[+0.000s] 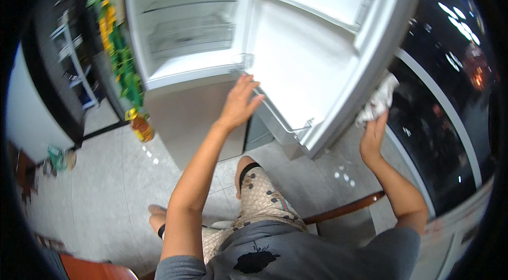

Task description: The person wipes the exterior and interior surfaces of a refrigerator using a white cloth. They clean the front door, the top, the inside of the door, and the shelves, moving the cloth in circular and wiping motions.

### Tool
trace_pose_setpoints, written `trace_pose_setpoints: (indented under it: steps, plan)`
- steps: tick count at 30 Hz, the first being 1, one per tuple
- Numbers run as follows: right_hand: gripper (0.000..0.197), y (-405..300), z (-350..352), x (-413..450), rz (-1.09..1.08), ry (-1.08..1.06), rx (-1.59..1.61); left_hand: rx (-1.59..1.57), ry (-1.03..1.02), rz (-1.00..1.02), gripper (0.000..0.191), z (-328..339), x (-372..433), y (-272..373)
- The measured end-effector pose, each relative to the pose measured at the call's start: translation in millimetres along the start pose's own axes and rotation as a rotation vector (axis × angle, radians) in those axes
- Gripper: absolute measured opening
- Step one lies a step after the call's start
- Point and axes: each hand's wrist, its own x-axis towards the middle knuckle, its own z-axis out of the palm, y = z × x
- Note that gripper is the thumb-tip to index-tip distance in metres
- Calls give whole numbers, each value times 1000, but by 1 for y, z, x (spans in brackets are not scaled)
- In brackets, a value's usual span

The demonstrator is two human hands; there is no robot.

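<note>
A refrigerator stands before me with its upper door (305,54) swung wide. Bare glass shelves (190,2) and a clear drawer (190,38) show inside the lit compartment. Below it is the shut lower door (194,117). My left hand (241,101), fingers spread and holding nothing, is at the inner lower edge of the open door, near a wire bin rail (278,115); whether it touches is unclear. My right hand (374,135) is on the door's outer side with a crumpled whitish cloth (379,99) at its fingers.
A bottle of brown liquid with a yellow cap (141,125) stands on the tiled floor left of the refrigerator, below green and yellow artificial foliage (119,54). Dark window glass (428,129) lies to the right. A curved wooden edge (345,208) is close to my right side.
</note>
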Motion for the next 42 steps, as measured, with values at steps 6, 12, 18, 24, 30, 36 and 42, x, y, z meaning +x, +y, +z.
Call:
trace_pose_setpoints:
  steps: [6, 12, 18, 24, 30, 36, 42]
  plan:
    - [54, -66, 32, 24, -59, 114, 192, -167, 91, 79, 68, -40, -34, 78]
    - [45, -126, 74, 88, -56, 199, 738, -195, 190, 276, 81, -83, -51, 134]
    - [52, -118, 177, 72, -449, -24, 640, -196, 476, 75, 101, -107, -71, 121]
    - [44, -169, 293, 64, -796, -199, 432, -132, 702, -94, 87, -161, -82, 67]
    - [25, -147, 382, 42, -1170, -171, 22, 3, 805, -180, 56, -196, -68, -13]
    - [20, -107, 427, 37, -1127, -313, -106, 3, 796, -348, 64, -228, -58, -87]
    - [31, -16, 447, 44, -760, -283, -217, 350, 692, -389, 88, -231, -50, -149]
